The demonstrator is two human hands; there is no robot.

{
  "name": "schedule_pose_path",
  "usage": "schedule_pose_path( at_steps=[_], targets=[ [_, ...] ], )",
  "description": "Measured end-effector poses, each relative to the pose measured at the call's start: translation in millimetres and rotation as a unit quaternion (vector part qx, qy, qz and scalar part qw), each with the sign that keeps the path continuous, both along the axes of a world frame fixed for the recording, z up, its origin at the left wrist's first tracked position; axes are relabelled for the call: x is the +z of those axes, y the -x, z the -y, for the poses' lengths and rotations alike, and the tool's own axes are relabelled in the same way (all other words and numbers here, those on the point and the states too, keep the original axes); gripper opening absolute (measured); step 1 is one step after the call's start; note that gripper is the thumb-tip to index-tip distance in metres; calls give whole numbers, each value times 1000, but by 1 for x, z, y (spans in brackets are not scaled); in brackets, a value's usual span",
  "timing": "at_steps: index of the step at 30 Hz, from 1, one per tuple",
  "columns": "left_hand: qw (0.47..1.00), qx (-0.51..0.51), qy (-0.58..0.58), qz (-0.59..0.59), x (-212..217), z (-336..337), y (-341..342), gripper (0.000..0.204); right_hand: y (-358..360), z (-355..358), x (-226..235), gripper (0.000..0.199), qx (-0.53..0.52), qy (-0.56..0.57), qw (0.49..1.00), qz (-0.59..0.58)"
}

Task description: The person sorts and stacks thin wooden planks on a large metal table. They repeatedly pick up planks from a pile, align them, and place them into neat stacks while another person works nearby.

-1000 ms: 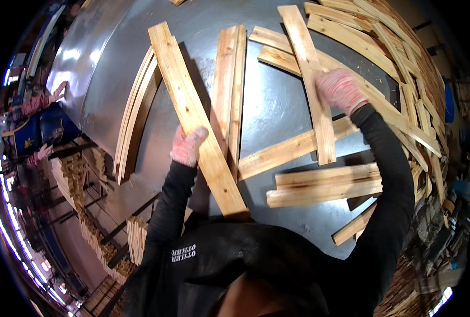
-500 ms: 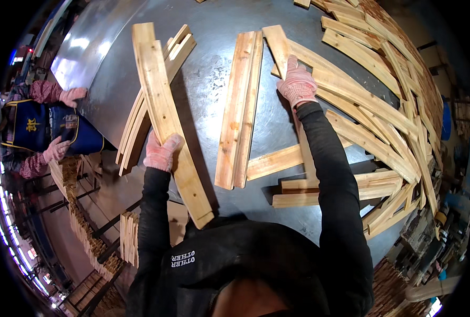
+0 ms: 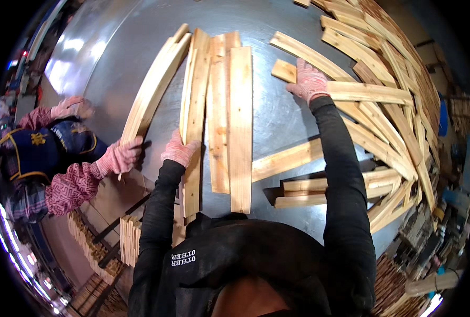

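My left hand (image 3: 181,149), in a pink-and-white glove, is closed on the edge of a long wooden plank (image 3: 195,116), which stands close beside another narrow strip. Just right of it, two more planks lie nearly parallel: a reddish one (image 3: 219,121) and a paler one (image 3: 240,132) partly over it. My right hand (image 3: 310,80), gloved alike, grips a plank (image 3: 284,71) at the near side of the heap; its short end sticks out left of the fingers. The palm hides how that piece continues.
A heap of planks (image 3: 372,92) fills the right of the metal table (image 3: 124,58). Across the left side, a co-worker's gloved hand (image 3: 121,156) holds a pair of planks (image 3: 155,90). Stacked wood (image 3: 130,240) stands below the table's left edge.
My left hand has shifted right with its plank, now beside the middle ones. A pale plank now lies on the middle pair. My right hand moved slightly right; the co-worker has taken hold of the left planks.
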State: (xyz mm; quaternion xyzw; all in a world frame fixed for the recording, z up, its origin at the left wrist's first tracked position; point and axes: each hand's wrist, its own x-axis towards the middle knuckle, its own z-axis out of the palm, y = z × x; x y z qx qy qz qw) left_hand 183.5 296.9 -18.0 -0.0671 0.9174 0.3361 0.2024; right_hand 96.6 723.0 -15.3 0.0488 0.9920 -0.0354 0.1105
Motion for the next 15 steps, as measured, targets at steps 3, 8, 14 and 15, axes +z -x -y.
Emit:
schedule_pose_path(
  at_steps=[3, 8, 14, 15],
  targets=[
    [972, 26, -229, 44, 11, 2, -1, 59, -4, 20, 51, 72, 48, 3, 986, 162],
    [918, -43, -363, 157, 35, -2, 24, 53, -48, 68, 170, 61, 118, 114, 986, -34],
    [936, -75, -330, 92, -29, 2, 18, 53, -142, 210, 213, 41, 531, 119, 818, -186],
    [934, -75, -334, 101, -27, -3, 15, 53, -146, 216, 198, 42, 524, 114, 814, -223]
  ],
)
